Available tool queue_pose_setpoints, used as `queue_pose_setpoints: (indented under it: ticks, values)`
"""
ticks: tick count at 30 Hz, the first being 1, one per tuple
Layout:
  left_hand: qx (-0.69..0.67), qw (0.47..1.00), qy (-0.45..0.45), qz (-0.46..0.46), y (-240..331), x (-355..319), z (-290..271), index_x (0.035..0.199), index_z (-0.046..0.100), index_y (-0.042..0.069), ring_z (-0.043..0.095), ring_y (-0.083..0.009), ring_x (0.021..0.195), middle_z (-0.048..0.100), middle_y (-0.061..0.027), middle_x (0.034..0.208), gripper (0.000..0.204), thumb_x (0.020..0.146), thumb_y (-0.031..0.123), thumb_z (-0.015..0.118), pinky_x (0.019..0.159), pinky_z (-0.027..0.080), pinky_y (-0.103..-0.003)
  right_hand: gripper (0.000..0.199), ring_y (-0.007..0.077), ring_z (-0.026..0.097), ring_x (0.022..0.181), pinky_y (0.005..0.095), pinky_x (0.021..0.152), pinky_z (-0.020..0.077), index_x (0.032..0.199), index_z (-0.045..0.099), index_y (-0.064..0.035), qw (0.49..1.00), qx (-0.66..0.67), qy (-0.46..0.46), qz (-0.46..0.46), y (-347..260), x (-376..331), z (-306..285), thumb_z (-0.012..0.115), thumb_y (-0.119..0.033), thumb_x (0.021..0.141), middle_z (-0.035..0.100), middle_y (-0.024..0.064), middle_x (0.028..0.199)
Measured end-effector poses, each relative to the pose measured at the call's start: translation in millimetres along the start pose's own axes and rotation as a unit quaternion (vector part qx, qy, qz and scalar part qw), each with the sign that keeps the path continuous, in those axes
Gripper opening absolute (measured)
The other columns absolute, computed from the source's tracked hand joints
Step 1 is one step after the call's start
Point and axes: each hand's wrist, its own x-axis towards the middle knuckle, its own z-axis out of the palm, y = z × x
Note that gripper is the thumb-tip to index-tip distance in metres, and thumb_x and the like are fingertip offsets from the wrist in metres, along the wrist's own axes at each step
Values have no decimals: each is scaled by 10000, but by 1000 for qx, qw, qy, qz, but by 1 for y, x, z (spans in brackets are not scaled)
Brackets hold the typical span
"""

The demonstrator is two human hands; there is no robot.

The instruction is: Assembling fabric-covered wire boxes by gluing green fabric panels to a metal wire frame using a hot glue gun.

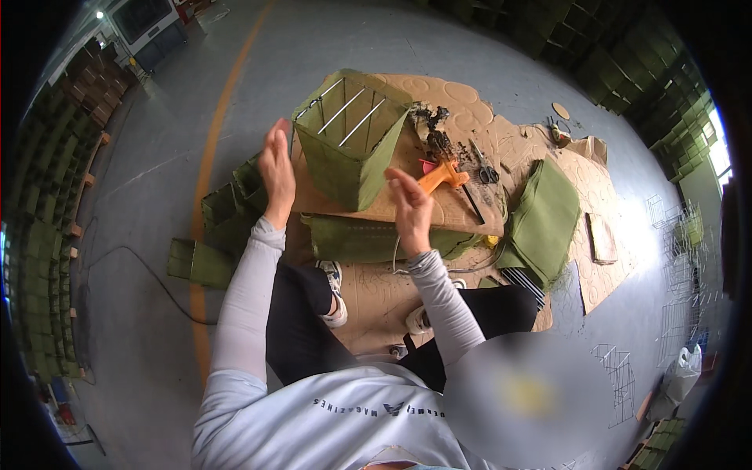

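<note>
Green fabric box (342, 166), thin metal rods (342, 110) across it, stands on the cardboard-covered tabletop (448, 92) between my hands. My left hand (278, 178): flat, fingers extended, empty, just beside the box's left side. My right hand (411, 210): loosely open, nothing gripped, near the lower right side; contact with the orange tool (443, 174) unclear.

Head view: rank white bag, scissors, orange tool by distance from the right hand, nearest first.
From the right hand, as seen in the head view:
1. Orange tool: just right of the fingers; contact unclear.
2. Scissors: right of the orange tool, on the cardboard.
3. White bag: far off at lower right, beyond the cardboard.
</note>
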Motion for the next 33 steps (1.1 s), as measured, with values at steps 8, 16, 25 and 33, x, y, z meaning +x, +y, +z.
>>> queue_pose_setpoints:
  ticks: [8,16,25,33]
  values:
    - [232,877,19,421,86,-59,33,998,709,25,633,-254,896,660,-73,1002,230,780,16,780,754,531,-352,285,307,700,971,368,837,532,1238,655,-57,902,-257,45,-345,-101,103,-7,559,-85,971,700,183,1125]
    - [273,850,-33,449,84,-55,50,919,708,44,618,-265,882,638,-58,942,259,685,-7,805,736,525,-383,243,373,686,942,428,863,535,1068,750,-83,852,-436,-177,-231,-112,189,28,670,-139,845,724,188,938]
    - [235,893,-51,380,89,-55,51,868,665,10,668,-284,971,682,-84,1010,159,758,-55,761,810,546,-372,248,357,694,940,407,869,546,1006,776,-87,856,-426,-124,-265,-89,190,29,671,-38,787,728,175,965]
    - [229,903,-53,359,91,-55,35,887,683,-3,650,-239,940,665,-81,1027,143,777,-34,769,776,524,-334,221,312,717,847,373,814,558,1030,759,-50,894,-388,-103,-201,-102,165,9,683,-71,824,732,173,905]
